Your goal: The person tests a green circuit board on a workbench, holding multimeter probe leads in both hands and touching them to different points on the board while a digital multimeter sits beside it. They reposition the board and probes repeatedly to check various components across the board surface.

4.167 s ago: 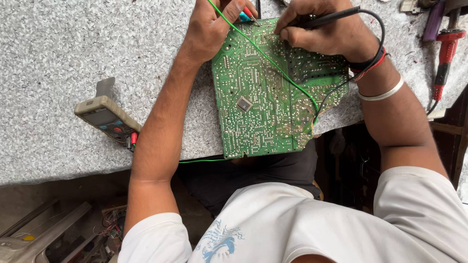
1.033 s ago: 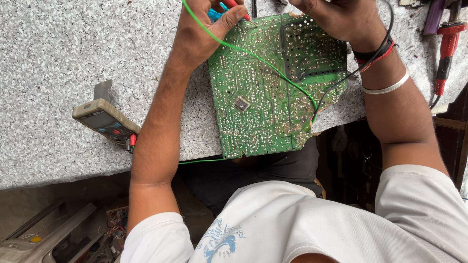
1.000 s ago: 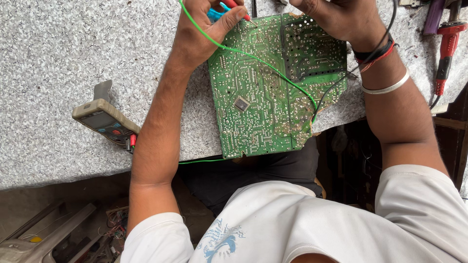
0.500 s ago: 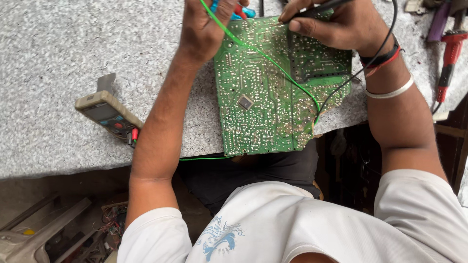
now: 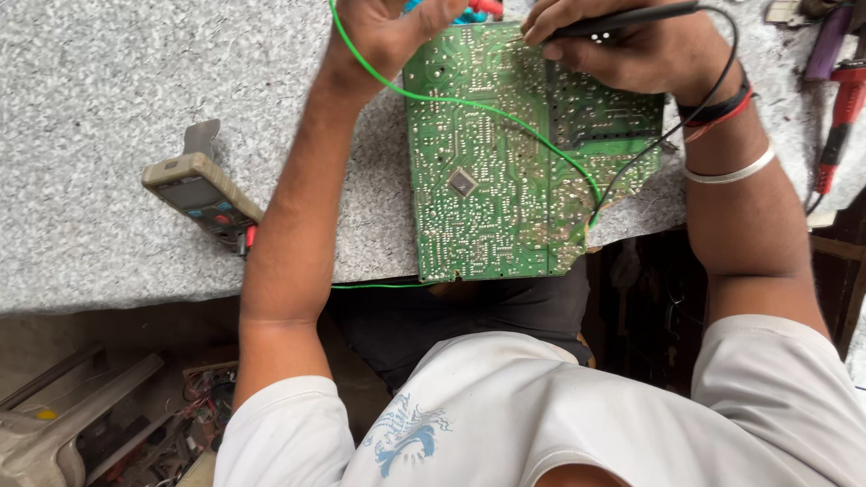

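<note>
Grey speckled stone bench (image 5: 117, 99) fills the far half of the scene; the person in a white shirt (image 5: 541, 415) leans over its near edge. Green circuit board (image 5: 505, 162) lies solder side up on the bench, its near end overhanging the edge. Left hand (image 5: 388, 27) sits at the board's far left corner, thumb bent over the edge, partly cut off by the frame; whether it grips anything I cannot tell. Right hand (image 5: 622, 45) at the far right of the board is clamped on a black probe (image 5: 622, 18), tip pressed down toward the solder side. Hands are apart, the board's width between them. Green wire (image 5: 478, 104) runs from the left hand across the board to its right edge; black lead (image 5: 667, 135) loops past the right wrist. Grey meter (image 5: 203, 194) lies on the bench, left of the forearm. Red-handled tool (image 5: 834, 126) far right.
</note>
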`<state>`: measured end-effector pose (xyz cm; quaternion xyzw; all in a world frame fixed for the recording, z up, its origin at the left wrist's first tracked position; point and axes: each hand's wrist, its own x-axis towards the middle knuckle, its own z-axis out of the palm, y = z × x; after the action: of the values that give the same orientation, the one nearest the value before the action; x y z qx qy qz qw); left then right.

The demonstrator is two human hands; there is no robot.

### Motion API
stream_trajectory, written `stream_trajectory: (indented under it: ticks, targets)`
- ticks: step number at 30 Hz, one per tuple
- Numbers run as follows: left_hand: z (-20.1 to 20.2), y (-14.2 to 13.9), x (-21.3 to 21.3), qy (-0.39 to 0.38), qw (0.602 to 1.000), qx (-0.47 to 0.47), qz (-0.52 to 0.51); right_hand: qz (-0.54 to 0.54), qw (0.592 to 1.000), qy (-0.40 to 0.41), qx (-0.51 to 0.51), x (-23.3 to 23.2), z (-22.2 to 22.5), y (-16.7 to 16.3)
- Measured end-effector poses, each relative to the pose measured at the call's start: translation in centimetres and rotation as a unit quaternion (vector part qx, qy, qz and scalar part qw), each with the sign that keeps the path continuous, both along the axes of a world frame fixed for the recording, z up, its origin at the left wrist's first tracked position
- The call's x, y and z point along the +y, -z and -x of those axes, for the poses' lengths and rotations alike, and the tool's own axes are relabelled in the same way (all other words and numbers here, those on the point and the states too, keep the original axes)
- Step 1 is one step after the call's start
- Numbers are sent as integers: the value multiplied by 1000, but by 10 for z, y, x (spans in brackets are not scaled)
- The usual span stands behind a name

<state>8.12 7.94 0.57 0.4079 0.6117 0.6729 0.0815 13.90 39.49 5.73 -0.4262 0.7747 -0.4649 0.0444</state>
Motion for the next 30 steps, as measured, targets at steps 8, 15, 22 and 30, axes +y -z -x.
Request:
stream_trajectory:
  ticks: [8,15,22,30]
  targets:
    - [-5,-6,1,-12,996,-10,87,-1,997,9,-71,-6,2,-13]
    - [-4,1,-3,-10,997,39,60,6,999,-32,-2,-1,2,-3]
    - [-3,2,-3,-40,991,57,116,-4,999,-37,22,-2,3,4]
    - [-3,-2,-1,6,998,34,52,-14,999,-30,42,-4,3,0]
